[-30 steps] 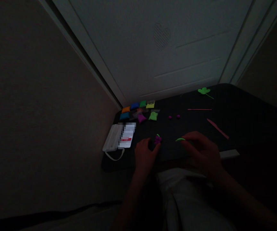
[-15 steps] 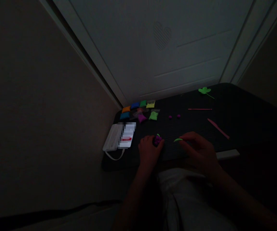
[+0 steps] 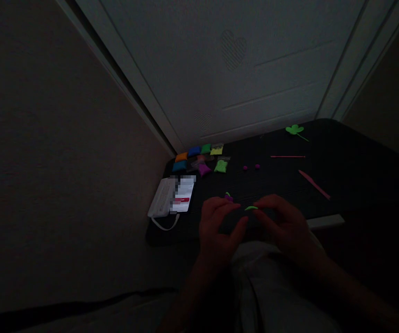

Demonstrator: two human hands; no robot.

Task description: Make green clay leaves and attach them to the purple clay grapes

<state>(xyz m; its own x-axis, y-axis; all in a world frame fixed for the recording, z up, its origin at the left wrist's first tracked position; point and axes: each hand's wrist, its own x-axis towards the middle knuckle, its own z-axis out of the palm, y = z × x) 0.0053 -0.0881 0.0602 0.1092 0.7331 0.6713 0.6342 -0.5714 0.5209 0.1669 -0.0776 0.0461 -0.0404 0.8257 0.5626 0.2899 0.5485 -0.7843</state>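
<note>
Between thumb and fingertips, my right hand point(image 3: 284, 225) pinches a small curved strip of light green clay point(image 3: 251, 208). My left hand point(image 3: 218, 226) is beside the strip's free end, its thumb and fingers apart and nothing in them. Just beyond the left fingers lies a purple clay cluster point(image 3: 228, 198) with a bit of green on top, partly hidden by that hand. Farther back on the dark table point(image 3: 272, 180) rest two small purple clay balls, a nearer-left ball point(image 3: 245, 168) and a right ball point(image 3: 257, 166).
Several clay packets, among them a purple packet point(image 3: 204, 169) and a light green packet point(image 3: 221, 166), lie at the back left. A phone point(image 3: 184, 192) sits by a white case point(image 3: 161, 198). To the right are a pink knife tool point(image 3: 314, 184), a thin pink stick point(image 3: 288, 157) and a green clay clover point(image 3: 294, 130).
My left hand has let go of the purple cluster and moved right, its fingers opening near the green strip. My right hand has shifted slightly left with the strip.
</note>
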